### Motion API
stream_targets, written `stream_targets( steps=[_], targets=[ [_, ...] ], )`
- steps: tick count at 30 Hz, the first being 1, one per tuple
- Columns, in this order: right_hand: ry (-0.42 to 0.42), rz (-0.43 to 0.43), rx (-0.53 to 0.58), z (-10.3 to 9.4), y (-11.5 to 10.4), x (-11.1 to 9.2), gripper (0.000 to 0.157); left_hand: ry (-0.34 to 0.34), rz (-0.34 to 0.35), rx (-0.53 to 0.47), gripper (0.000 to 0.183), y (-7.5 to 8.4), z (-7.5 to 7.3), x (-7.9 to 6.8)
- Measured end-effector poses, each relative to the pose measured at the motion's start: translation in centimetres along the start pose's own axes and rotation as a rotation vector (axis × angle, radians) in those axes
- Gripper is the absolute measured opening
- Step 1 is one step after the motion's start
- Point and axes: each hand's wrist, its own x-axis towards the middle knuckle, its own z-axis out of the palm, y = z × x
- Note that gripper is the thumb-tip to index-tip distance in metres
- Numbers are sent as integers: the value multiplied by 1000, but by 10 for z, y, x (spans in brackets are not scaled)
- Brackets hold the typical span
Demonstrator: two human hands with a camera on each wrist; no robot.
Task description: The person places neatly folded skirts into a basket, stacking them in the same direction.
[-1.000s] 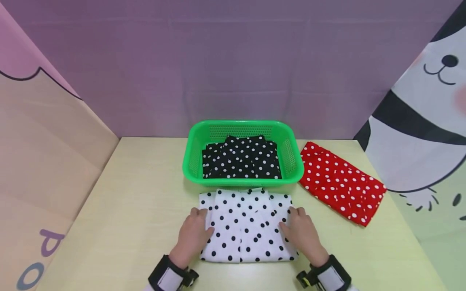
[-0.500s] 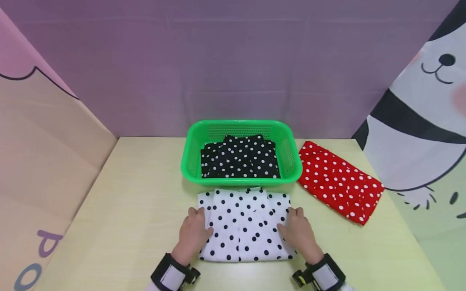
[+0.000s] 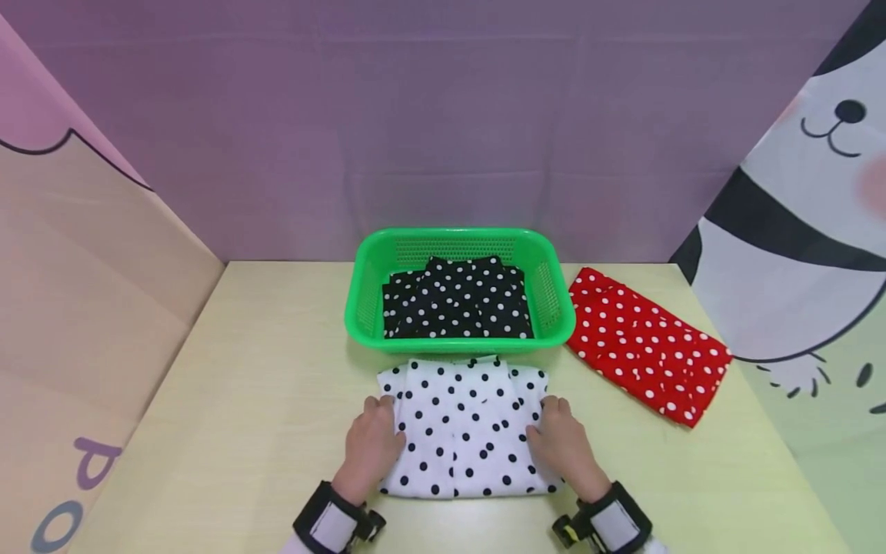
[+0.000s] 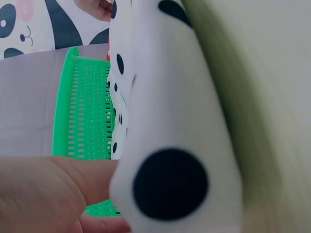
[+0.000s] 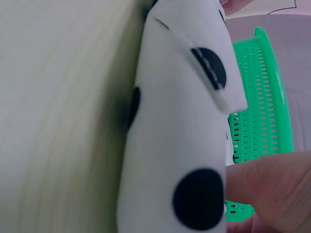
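A folded white cloth with black dots (image 3: 464,431) lies on the table in front of the green basket in the head view. My left hand (image 3: 374,440) pinches its left side, thumb on top and fingers at the edge. On the opposite side, my right hand (image 3: 564,442) grips it in the same way, thumb over the upper face. The left wrist view shows the cloth's thick folded edge (image 4: 180,97) beside my thumb (image 4: 92,179). In the right wrist view my thumb (image 5: 248,179) presses against the cloth (image 5: 180,136). The fingers under the edge are mostly hidden.
Behind the white cloth stands a green perforated basket (image 3: 460,345) holding a folded black cloth with white dots (image 3: 457,300). A folded red cloth with white dots (image 3: 647,346) lies angled at its right. A purple backdrop (image 3: 450,131) rises behind the table (image 3: 277,385).
Both hands have shifted slightly inward, and the white cloth's upper right side is drawn in a little. The basket and the other cloths stay put.
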Motion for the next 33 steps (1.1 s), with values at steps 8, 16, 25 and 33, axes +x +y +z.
stream_targets(
  steps=[8,16,25,33],
  targets=[
    [-16,-43,6,1,1,1,38,-29,-2,-70,33,-2,-2,3],
    [-18,-71,41,-1,4,0,30,-62,-39,-145,26,-6,-7,-3],
    [25,-82,91,-7,1,-11,21,-26,-32,-201,30,-9,-16,-16],
    [83,-100,105,-16,-3,-19,20,43,-18,-237,28,-7,-25,-26]
  ],
)
